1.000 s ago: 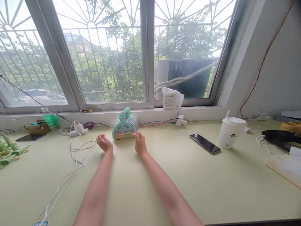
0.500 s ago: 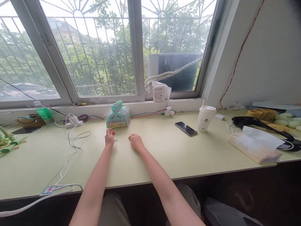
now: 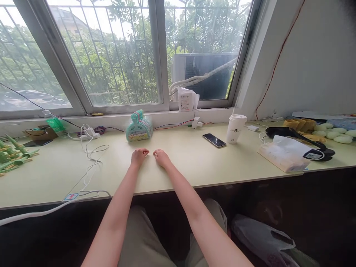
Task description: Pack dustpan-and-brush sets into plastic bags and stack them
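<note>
My left hand rests low over the desk, its fingers curled together in a pinch. Close to its right is my right hand, with thumb and fingers also pressed together. A narrow gap separates the two sets of fingertips. Anything between the fingers is too small to make out. Just behind my left hand stands a clear-wrapped stack of mint-green and pink plastic pieces with rounded tops and a yellow label; neither hand touches it.
On the pale desk, a phone and a white lidded cup stand to the right, beyond them a tissue pack. White cables and a power strip lie left. A tissue packet sits on the sill.
My left hand has moved away from the wrapped stack, toward my right hand, and its fingers now point rightward. The camera view has tilted down and shifted a little.
</note>
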A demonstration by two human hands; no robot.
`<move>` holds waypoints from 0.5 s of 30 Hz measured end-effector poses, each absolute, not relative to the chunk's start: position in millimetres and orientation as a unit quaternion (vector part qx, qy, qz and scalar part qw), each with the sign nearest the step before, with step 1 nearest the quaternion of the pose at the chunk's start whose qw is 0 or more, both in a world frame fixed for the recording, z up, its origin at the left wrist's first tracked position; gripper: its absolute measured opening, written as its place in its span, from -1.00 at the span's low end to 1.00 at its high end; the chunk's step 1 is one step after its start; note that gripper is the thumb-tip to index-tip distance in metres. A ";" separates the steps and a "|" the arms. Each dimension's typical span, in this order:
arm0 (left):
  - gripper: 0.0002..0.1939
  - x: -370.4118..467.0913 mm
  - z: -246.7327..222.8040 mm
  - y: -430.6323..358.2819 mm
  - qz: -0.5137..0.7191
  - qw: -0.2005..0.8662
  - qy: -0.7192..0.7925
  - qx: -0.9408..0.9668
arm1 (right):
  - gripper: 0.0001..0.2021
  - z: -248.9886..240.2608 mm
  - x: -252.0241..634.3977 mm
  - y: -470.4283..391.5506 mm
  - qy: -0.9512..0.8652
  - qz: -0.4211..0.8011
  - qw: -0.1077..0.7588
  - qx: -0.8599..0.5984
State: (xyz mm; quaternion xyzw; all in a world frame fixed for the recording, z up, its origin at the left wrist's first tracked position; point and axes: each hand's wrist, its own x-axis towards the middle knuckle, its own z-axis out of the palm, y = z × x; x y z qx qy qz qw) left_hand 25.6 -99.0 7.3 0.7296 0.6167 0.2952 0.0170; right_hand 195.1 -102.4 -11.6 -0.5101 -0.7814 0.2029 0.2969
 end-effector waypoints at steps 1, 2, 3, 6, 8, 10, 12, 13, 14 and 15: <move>-0.77 26.2 8.2 -99.1 0.291 0.012 0.622 0.727 | -0.67 -11.0 195.2 -101.9 -0.781 0.202 0.296 -0.511; -0.76 26.7 8.8 -99.2 0.289 0.010 0.625 0.725 | -0.67 -10.4 195.6 -101.6 -0.781 0.202 0.294 -0.512; -0.75 27.2 9.1 -99.2 0.288 0.010 0.627 0.723 | -0.67 -9.8 196.1 -101.4 -0.781 0.203 0.293 -0.513; -0.73 27.9 8.3 -99.4 0.294 0.018 0.626 0.722 | -0.68 -9.1 197.6 -102.2 -0.779 0.209 0.295 -0.513; -0.72 28.0 6.3 -99.1 0.311 0.023 0.626 0.714 | -0.68 -9.7 197.4 -103.0 -0.778 0.212 0.295 -0.512; -0.71 27.9 3.7 -97.6 0.330 0.022 0.630 0.703 | -0.68 -11.0 196.1 -102.6 -0.779 0.213 0.296 -0.510; -0.72 27.3 1.2 -94.3 0.340 0.014 0.631 0.697 | -0.66 -12.5 195.2 -99.7 -0.777 0.213 0.306 -0.507; -0.73 26.7 0.1 -91.7 0.342 0.010 0.631 0.696 | -0.65 -13.2 195.7 -96.9 -0.776 0.218 0.314 -0.502; -0.75 25.6 -0.7 -88.4 0.346 0.008 0.631 0.695 | -0.64 -13.8 197.5 -92.9 -0.774 0.228 0.324 -0.495; -0.76 23.9 -1.4 -84.4 0.356 0.009 0.632 0.688 | -0.62 -14.3 200.7 -87.9 -0.772 0.243 0.332 -0.484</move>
